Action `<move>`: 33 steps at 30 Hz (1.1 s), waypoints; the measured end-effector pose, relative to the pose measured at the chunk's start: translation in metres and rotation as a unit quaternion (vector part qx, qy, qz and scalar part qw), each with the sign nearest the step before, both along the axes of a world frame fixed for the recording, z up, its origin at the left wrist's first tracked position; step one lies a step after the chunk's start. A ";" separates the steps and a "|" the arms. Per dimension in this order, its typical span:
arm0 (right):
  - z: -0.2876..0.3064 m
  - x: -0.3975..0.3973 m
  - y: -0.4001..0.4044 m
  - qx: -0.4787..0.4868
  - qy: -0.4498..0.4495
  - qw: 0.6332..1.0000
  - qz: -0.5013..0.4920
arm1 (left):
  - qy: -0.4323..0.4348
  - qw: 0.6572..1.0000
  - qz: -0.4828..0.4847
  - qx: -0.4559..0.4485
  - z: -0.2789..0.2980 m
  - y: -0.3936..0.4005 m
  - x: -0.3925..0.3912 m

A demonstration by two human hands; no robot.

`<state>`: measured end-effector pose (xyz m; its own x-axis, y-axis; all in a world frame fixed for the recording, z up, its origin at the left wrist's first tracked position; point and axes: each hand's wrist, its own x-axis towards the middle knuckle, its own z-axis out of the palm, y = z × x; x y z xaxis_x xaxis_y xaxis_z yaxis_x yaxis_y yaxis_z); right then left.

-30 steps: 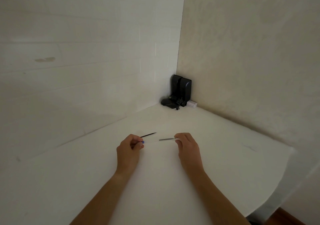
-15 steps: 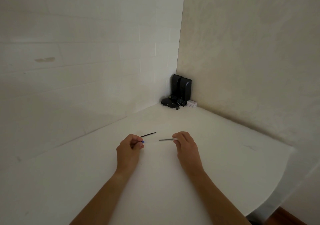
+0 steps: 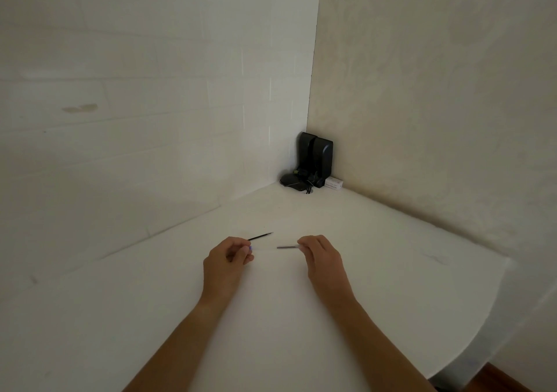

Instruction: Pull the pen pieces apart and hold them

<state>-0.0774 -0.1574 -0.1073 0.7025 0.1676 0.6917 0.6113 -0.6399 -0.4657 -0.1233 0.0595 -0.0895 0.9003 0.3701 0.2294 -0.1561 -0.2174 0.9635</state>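
Both hands hold a thin clear pen tube (image 3: 265, 248) level just above the white table (image 3: 376, 271). My left hand (image 3: 224, 260) pinches the tube's left end, where a small blue tip shows by my fingertips. My right hand (image 3: 321, 259) pinches the right end, and a dark grey length (image 3: 287, 247) shows inside the tube there. A thin black rod (image 3: 260, 236) pokes out past my left hand's fingers and points away to the right. I cannot tell whether that hand holds the rod or it lies on the table.
Two black upright boxes (image 3: 316, 158) with a small black device and cables (image 3: 294, 179) stand in the far corner, next to a small white box (image 3: 334, 183). White walls close off the left and right. The table's curved edge (image 3: 470, 343) runs at the lower right.
My right hand has slid a little to the left along the tube, so less of the dark length shows. My left hand and the black rod have stayed put.
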 end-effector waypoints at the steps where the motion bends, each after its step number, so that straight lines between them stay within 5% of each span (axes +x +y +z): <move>1: -0.001 0.000 0.000 -0.001 0.006 1.000 0.003 | 0.000 1.000 0.000 0.004 0.000 0.000 0.000; 33: 0.002 -0.001 -0.003 -0.054 0.063 0.994 0.066 | 0.016 0.996 -0.049 0.066 0.004 0.019 0.010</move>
<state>-0.0788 -0.1609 -0.1052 0.7498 0.3324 0.5721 0.6341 -0.6077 -0.4781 -0.1131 0.0782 -0.0853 0.9385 0.2480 0.2402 -0.1523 -0.3271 0.9326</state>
